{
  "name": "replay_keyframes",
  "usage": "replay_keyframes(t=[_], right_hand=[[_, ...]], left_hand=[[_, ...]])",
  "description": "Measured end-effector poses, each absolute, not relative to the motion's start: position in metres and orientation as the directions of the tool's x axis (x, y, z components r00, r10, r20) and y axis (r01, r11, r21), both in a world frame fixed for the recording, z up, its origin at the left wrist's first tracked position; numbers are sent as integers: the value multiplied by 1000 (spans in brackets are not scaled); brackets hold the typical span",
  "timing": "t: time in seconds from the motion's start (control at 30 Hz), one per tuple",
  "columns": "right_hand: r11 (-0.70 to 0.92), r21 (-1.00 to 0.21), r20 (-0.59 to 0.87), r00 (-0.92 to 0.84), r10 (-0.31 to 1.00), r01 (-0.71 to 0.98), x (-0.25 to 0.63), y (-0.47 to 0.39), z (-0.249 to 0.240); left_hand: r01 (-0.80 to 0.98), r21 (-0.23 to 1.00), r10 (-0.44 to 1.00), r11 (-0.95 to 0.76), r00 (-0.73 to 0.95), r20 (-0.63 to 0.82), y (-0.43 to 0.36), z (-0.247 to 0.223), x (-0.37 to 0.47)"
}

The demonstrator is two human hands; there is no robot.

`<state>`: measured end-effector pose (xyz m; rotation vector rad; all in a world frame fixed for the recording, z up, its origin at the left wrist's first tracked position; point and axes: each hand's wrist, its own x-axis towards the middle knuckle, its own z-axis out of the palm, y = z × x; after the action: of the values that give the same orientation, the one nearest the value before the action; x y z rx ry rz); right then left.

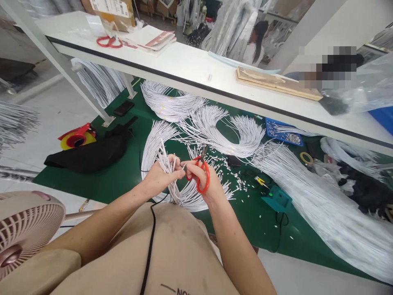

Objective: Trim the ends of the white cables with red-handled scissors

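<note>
My left hand point(159, 176) is closed around a bunch of thin white cables point(167, 164), whose ends stick up above the fingers. Red-handled scissors point(206, 180) hang in my right hand point(198, 174), their dark blades pointing away from me. The thumb and forefinger of that hand meet near the left fingertips, at the end of one cable; the exact contact is too small to tell. Below both hands, more of the coiled white cables point(196, 203) lie on the green mat point(123, 184). Small pale scraps point(238, 176) are scattered to the right of the scissors.
White cable bundles point(227, 143) lie behind my hands, and a long one point(313, 217) runs along the right. A raised white shelf point(196, 61) spans the back. A tape dispenser point(76, 137), black cloth point(92, 153), teal device point(278, 198), blue tray point(284, 133) and fan point(27, 225) surround the workspace.
</note>
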<state>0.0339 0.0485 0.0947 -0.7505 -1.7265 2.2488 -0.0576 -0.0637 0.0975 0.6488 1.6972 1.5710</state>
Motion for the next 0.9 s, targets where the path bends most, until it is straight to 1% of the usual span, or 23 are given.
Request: replay_keyframes(t=[0.07,0.23,0.33,0.4,0.53,0.67,0.77,0.8,0.9], right_hand=[[-287,-949,-246,-871,425,128,36,55,94],[-137,-977,-208,-849,486,161,37,59,94],[-88,-981,-192,-816,545,172,34,55,94],[-91,-979,-199,-775,600,181,32,48,91],[-87,-977,-195,-660,726,193,34,28,87],[-35,-990,-121,-677,726,139,36,22,88],[-72,-991,-127,-624,771,113,31,30,90],[-86,-990,-137,-636,759,111,28,33,89],[-78,-989,-148,-750,644,127,23,41,89]], left_hand=[[-162,981,797,105,-576,-180,-64,97,-59],[-231,967,806,109,-548,-222,-66,98,-59],[-194,973,810,121,-548,-210,-67,99,-58],[-134,981,797,141,-573,-192,-67,100,-58],[-43,977,705,211,-686,-182,-63,97,-60],[-55,978,671,201,-720,-178,-62,91,-65],[-64,978,674,198,-716,-183,-62,87,-68],[-65,979,678,195,-712,-182,-62,86,-68],[-85,984,711,156,-682,-171,-64,85,-69]])
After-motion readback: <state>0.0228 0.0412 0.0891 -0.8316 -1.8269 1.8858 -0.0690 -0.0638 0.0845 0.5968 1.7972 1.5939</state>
